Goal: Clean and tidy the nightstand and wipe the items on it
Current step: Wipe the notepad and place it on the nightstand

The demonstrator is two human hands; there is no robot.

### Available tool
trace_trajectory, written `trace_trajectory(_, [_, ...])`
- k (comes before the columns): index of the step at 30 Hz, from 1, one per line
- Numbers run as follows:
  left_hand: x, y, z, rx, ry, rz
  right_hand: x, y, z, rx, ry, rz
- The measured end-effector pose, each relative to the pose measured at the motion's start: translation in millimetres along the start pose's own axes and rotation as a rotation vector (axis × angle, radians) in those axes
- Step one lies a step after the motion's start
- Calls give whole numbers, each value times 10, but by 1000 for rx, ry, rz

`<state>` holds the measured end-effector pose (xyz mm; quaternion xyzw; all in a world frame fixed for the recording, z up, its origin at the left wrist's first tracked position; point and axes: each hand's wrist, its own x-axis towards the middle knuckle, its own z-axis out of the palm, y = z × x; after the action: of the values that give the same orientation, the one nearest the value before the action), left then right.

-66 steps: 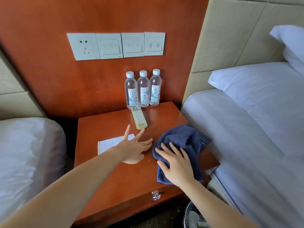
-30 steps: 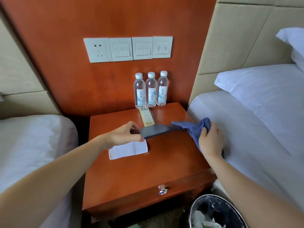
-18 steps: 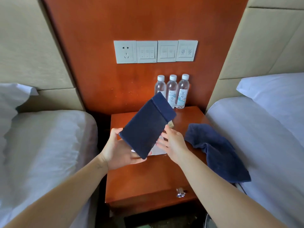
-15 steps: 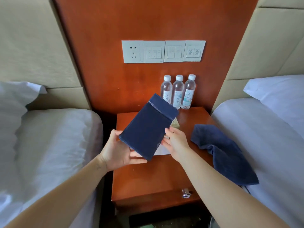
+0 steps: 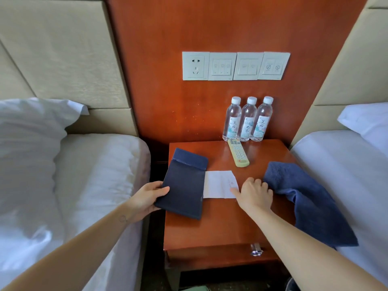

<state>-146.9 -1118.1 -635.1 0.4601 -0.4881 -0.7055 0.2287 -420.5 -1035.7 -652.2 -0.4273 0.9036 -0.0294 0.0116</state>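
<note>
While left grip (image 5: 147,198) clasps folder (image 5: 182,190), right grip (image 5: 255,196) rests on paper (image 5: 218,183), state unclear

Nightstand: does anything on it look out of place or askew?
Yes. The towel droops off the nightstand's right edge onto the bed. The folder, gripped by the left hand, is tilted and juts past the left edge. The remote lies slightly askew. The three bottles stand neatly in a row.
</note>
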Motion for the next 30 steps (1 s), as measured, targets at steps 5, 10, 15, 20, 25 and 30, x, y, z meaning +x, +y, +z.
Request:
trace_trajectory(5, [16, -19, 108, 2, -50, 5, 110, 33, 43, 92, -69, -17])
trace_trajectory(10, [80, -46, 195, -3, -71, 16, 139, 215, 6, 198, -1, 3])
trace_trajectory(15, [187, -81, 322, 16, -38, 36, 299, 503, -403, 663, 59, -137])
trace_trajectory(20, [321, -125, 512, 406, -37, 115, 424, 604, -907, 865, -129, -443])
trace_trajectory(25, [426, -172, 601, 1000, 0, 226, 541, 460, -912, 1039, -366, -401])
trace_trajectory(30, [373, -86, 647, 882, 159, 410, 452, 213, -578, 908, -380, -342])
